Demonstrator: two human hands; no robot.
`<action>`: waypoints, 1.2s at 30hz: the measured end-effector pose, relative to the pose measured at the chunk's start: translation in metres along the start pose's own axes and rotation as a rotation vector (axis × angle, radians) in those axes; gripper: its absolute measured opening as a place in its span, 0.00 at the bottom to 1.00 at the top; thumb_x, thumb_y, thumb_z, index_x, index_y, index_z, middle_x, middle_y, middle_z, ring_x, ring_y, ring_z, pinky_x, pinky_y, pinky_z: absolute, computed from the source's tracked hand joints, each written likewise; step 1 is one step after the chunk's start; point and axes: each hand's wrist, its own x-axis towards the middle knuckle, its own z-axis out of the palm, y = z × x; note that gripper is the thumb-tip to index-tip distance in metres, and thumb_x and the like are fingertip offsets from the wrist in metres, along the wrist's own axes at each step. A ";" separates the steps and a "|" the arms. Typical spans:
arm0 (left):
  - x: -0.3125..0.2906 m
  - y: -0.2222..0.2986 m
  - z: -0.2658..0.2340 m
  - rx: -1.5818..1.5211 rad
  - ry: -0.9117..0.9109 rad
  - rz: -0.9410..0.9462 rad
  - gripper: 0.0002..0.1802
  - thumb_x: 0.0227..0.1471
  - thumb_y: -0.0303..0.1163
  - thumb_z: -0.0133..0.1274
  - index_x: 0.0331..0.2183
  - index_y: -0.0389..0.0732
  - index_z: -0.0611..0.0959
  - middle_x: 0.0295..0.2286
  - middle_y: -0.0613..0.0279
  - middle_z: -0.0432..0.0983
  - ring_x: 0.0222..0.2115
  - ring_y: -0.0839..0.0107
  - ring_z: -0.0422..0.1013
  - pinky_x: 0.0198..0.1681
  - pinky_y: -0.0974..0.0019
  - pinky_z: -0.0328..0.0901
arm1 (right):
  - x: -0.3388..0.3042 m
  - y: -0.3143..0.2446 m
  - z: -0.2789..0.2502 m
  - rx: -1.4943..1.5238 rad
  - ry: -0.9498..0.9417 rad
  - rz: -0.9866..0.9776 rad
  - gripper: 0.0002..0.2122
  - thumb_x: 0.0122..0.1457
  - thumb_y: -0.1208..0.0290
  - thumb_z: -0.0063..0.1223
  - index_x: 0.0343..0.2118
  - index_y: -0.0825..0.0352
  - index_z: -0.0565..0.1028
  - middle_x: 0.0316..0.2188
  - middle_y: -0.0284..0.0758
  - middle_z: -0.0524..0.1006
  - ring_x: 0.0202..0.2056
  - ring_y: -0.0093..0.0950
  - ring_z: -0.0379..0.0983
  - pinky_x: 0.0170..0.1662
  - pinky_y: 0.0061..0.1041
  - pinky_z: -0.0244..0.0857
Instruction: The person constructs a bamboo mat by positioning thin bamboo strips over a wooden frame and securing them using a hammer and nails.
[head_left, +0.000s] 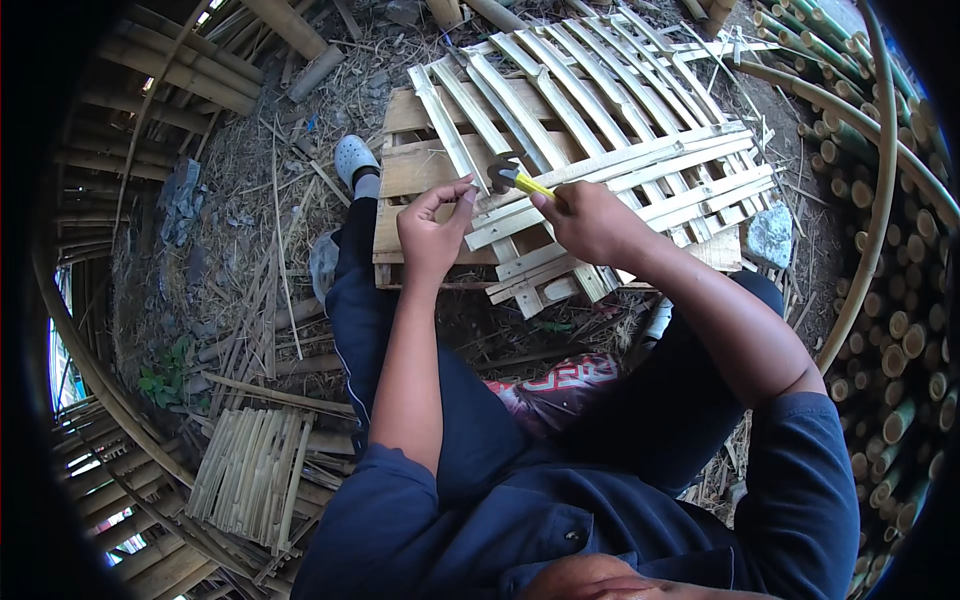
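In front of me lies a lattice of pale split-bamboo strips (627, 182), long slats crossed by several more at the near end. It rests on a low platform of wooden boards (405, 160). My right hand (592, 222) is closed around the yellow handle of a hammer (530, 184), its dark head just above the strips at the lattice's left side. Beside that head, my left hand (432, 232) has thumb and forefinger pinched together over the near end of the leftmost long strip. What they pinch is too small to make out.
Stacked bamboo poles (905, 330) fill the right side, with a curved pole (880, 200) arching before them. A grey stone (768, 235) touches the platform's right corner. At lower left lies a bundle of short bamboo slats (250, 470). Straw and scraps litter the ground.
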 end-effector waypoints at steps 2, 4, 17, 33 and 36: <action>0.001 -0.001 0.001 0.055 0.019 0.074 0.06 0.54 0.22 0.61 0.36 0.33 0.88 0.38 0.53 0.85 0.41 0.70 0.80 0.48 0.69 0.70 | 0.007 0.007 0.007 0.008 0.036 -0.033 0.25 0.70 0.52 0.41 0.33 0.73 0.78 0.28 0.53 0.78 0.34 0.49 0.76 0.42 0.45 0.67; 0.002 0.000 0.001 0.078 0.009 0.124 0.06 0.54 0.22 0.61 0.36 0.33 0.88 0.38 0.54 0.85 0.40 0.70 0.80 0.47 0.69 0.70 | 0.012 0.013 0.013 0.015 0.073 -0.064 0.26 0.70 0.51 0.43 0.30 0.74 0.77 0.23 0.52 0.76 0.27 0.47 0.74 0.36 0.43 0.65; 0.004 0.003 0.000 0.323 -0.066 0.324 0.10 0.50 0.18 0.61 0.37 0.34 0.88 0.32 0.57 0.83 0.37 0.66 0.76 0.44 0.66 0.68 | 0.004 0.000 0.000 -0.061 -0.038 0.002 0.25 0.71 0.53 0.37 0.38 0.73 0.80 0.33 0.53 0.80 0.40 0.49 0.78 0.47 0.46 0.69; 0.003 0.005 0.003 0.426 -0.096 0.384 0.08 0.45 0.19 0.64 0.33 0.36 0.89 0.30 0.58 0.82 0.37 0.63 0.76 0.41 0.64 0.70 | 0.010 0.014 0.012 -0.014 0.066 -0.040 0.25 0.70 0.52 0.42 0.32 0.74 0.79 0.27 0.55 0.78 0.34 0.53 0.76 0.40 0.45 0.67; 0.001 0.002 0.003 0.437 -0.074 0.402 0.09 0.45 0.19 0.64 0.33 0.36 0.89 0.30 0.58 0.82 0.37 0.63 0.76 0.41 0.64 0.70 | 0.007 0.008 0.006 -0.052 -0.010 -0.013 0.25 0.70 0.53 0.39 0.37 0.73 0.80 0.33 0.53 0.80 0.40 0.50 0.78 0.47 0.46 0.69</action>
